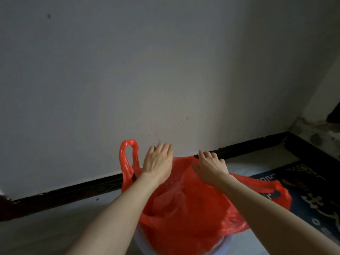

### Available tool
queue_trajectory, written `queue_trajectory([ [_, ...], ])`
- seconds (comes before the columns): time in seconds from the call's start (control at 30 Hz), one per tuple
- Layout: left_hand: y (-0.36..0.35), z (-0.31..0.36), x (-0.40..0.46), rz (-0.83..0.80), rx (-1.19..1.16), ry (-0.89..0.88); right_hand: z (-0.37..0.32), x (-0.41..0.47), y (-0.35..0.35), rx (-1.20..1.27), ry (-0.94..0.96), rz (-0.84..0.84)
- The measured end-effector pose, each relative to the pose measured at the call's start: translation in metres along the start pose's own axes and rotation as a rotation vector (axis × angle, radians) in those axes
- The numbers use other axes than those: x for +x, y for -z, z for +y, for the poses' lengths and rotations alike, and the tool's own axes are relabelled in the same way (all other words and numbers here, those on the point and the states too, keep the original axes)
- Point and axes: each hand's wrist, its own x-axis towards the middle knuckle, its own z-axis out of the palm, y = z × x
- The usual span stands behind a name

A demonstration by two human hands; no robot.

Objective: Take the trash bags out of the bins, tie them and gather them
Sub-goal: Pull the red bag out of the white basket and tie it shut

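A red plastic trash bag sits in a pale round bin low in the middle of the view. One bag handle loop stands up at the left, and another handle hangs at the right. My left hand reaches over the far upper edge of the bag with curled fingers; its grip is hidden. My right hand grips the far rim of the bag, fingers curled over the red plastic.
A plain grey wall stands close behind the bin, with a black skirting board along its foot. A dark blue patterned rug lies on the pale floor to the right. A room corner is at the far right.
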Motion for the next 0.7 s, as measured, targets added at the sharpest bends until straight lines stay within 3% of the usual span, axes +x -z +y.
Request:
queue_trajectory([
  [0.1,-0.014,0.007,0.004,-0.321,-0.021,0.050,0.000,0.011,-0.016,-0.018,0.032,-0.037],
  [0.17,-0.024,0.005,0.006,-0.372,0.018,0.097,0.001,0.014,-0.022,-0.016,0.055,-0.037],
  [0.4,-0.034,-0.007,0.006,-0.022,-0.022,0.009,0.003,0.008,-0.019,0.061,0.131,0.162],
  [0.6,-0.015,-0.009,-0.011,0.246,-0.094,-0.141,0.003,-0.002,-0.015,0.165,0.246,0.166],
  [0.7,-0.010,-0.010,-0.023,0.292,-0.113,-0.166,0.004,-0.015,-0.008,0.156,0.321,0.173],
])
